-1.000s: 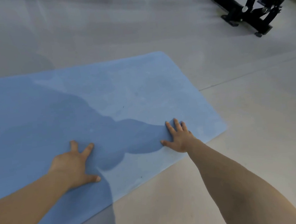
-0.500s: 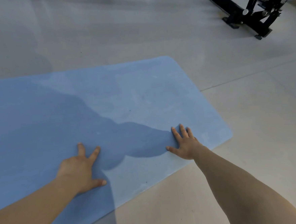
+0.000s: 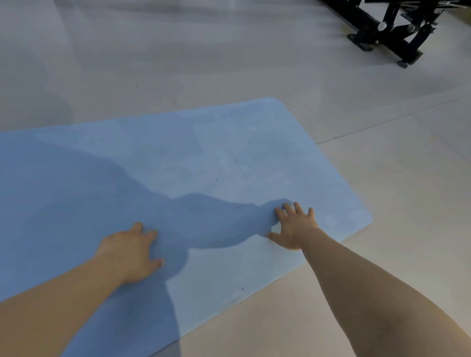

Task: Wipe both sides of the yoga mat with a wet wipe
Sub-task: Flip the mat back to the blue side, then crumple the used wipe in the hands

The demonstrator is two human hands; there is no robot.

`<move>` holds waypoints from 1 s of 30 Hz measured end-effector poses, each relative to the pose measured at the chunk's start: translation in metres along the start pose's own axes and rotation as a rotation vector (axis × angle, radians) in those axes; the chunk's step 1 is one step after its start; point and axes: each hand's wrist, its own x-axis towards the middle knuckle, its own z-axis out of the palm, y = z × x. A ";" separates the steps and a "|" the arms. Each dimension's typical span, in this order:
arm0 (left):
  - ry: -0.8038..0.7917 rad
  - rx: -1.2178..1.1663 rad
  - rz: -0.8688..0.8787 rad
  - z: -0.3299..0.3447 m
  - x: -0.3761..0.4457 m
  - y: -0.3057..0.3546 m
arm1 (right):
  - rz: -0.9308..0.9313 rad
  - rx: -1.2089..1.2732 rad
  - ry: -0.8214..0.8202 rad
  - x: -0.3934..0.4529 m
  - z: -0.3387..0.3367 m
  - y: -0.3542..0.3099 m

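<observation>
Pressed flat on the blue yoga mat (image 3: 227, 162), both hands, palms down, fingers spread, nothing pinched or held in either. Left hand (image 3: 131, 252) set near the mat's middle, thumb out toward the right; right hand (image 3: 295, 227) placed close to the mat's near right corner, fingertips (image 3: 289, 209) pointing away from the body. Compared with a second ago, barely shifted on the mat: same spots, same flat press, fingers of the left hand drawn slightly closer together. Lifted a little, though, the head camera, so that more of the black metal frame (image 3: 390, 19) with yellow parts came into sight at the top right. Judged from this: smoothing or steadying of the mat, not wiping. No wet wipe seen anywhere, neither under a palm nor on the floor (image 3: 397, 195), so probably still to be fetched, or out of sight. Spread open on the pale tiled floor, the mat, running off the left edge of the view, its right end angled toward the lower right, a dark shadow of arms and body thrown across it. Faint cloudy patches noticed on the far part of the surface; damp or dust, impossible to tell. No box, tub, packet or other container in view, so nothing to report inside one.
</observation>
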 end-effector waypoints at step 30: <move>0.441 -1.049 -0.169 -0.075 -0.183 -0.218 | -0.842 0.375 0.380 -0.176 -0.271 -0.386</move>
